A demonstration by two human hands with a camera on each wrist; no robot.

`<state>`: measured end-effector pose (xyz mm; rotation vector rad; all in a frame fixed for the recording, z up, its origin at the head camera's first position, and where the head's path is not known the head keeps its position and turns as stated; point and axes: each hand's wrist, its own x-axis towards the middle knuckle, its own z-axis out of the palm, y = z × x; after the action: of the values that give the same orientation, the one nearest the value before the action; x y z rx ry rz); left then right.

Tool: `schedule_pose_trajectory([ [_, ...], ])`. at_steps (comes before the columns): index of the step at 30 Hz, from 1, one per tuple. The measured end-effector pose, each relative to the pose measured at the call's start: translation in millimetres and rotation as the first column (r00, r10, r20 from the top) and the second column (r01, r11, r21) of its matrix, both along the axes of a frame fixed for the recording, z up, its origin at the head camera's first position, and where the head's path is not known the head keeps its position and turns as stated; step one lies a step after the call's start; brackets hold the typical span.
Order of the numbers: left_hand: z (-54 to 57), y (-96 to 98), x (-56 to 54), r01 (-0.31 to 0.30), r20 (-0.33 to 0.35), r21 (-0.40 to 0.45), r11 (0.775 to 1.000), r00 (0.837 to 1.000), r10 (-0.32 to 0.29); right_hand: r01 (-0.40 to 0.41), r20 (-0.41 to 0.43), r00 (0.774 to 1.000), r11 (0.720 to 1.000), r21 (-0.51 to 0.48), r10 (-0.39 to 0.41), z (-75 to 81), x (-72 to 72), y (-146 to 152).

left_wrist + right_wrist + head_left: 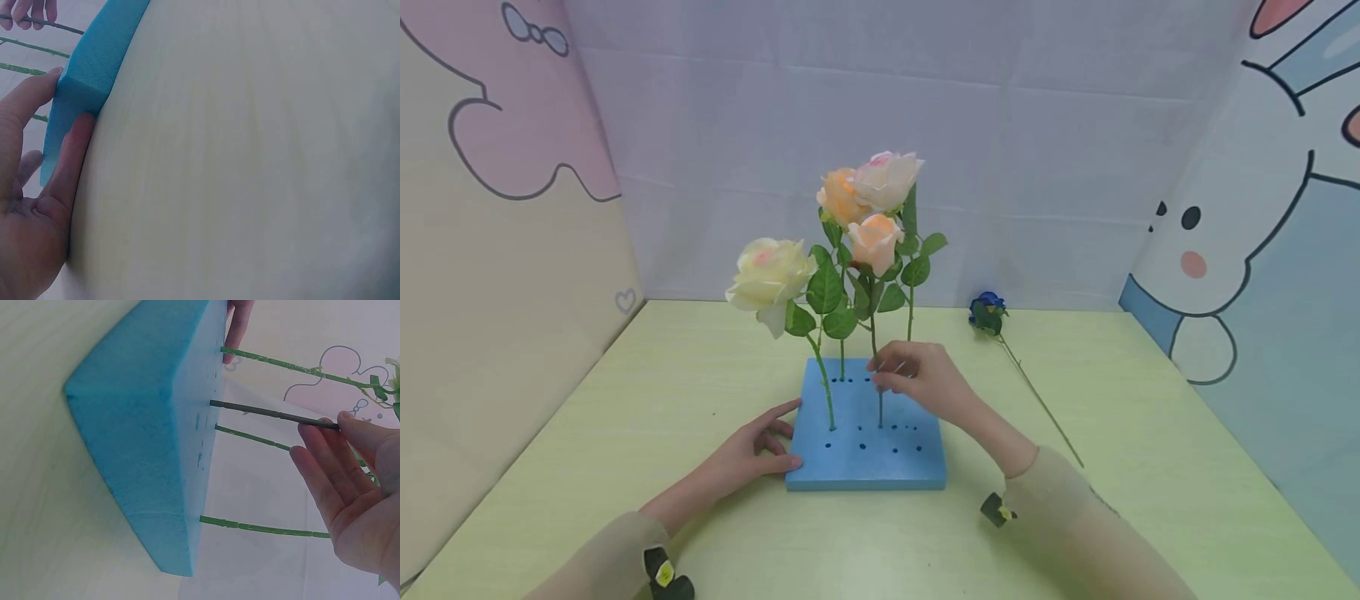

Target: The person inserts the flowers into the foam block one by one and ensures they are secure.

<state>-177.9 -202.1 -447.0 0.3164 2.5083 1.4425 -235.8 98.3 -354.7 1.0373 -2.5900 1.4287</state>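
Observation:
A blue foam block (865, 473) with small holes lies on the table, several artificial roses standing in it. My right hand (925, 382) pinches the dark stem (275, 414) of a peach rose (876, 242) between thumb and fingertips; the stem's lower end meets the block's top at a hole. At the block's left edge, my left hand (752, 446) touches it with index finger and thumb spread apart. In the left wrist view, the fingers (76, 144) lie against the block's side. A pale yellow rose (771, 279) leans left, and an orange rose (838, 198) and a pinkish-white rose (887, 179) stand behind.
A blue rose (987, 310) with a long stem lies on the table (1150, 467) to the right of the block. Cloth walls stand behind and on both sides, with cartoon drawings on the side walls.

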Motion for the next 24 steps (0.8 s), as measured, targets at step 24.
schedule_pose_trajectory([
  [24,-0.3,-0.4,0.3,-0.001,0.003,-0.008,1.000,1.000,0.001,-0.044,0.041,0.998,0.999,0.007,0.044,-8.3,-4.0,1.1],
])
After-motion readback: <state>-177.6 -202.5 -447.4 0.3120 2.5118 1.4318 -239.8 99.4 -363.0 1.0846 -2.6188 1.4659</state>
